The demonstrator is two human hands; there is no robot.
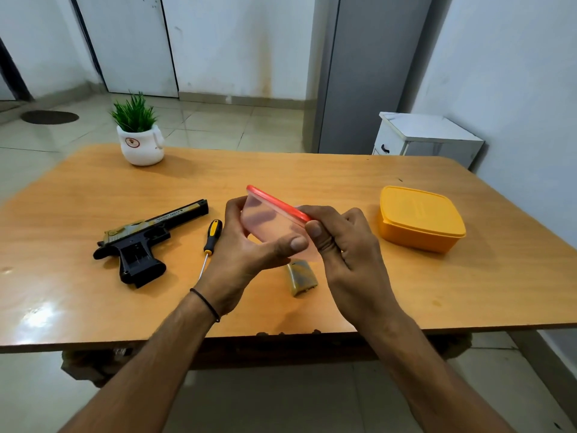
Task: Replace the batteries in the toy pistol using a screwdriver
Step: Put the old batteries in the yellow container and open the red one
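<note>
Head view: one toy pistol [140, 242] lies flat on the table's [343, 182] left half, well in from the edges. One screwdriver [212, 237] lies just beside it, not touching. One camo cover [301, 276] sits near the front edge. Left hand [246, 254] grips one red-lidded pink tub [271, 220], tilted, above mid-table; right hand [343, 245] pinches its lid rim. One yellow box [418, 217] sits on the right side, bare wood around it. One potted plant [142, 145] stands at the far left corner.

This looks like a room in a home. A wooden worktop [312, 173] stands on a pale tiled floor [218, 123], with white walls [515, 73], a closed white door [131, 42], a small white cabinet [431, 132] with a drawer, a round doormat [50, 117] and a little potted plant [139, 132].
</note>
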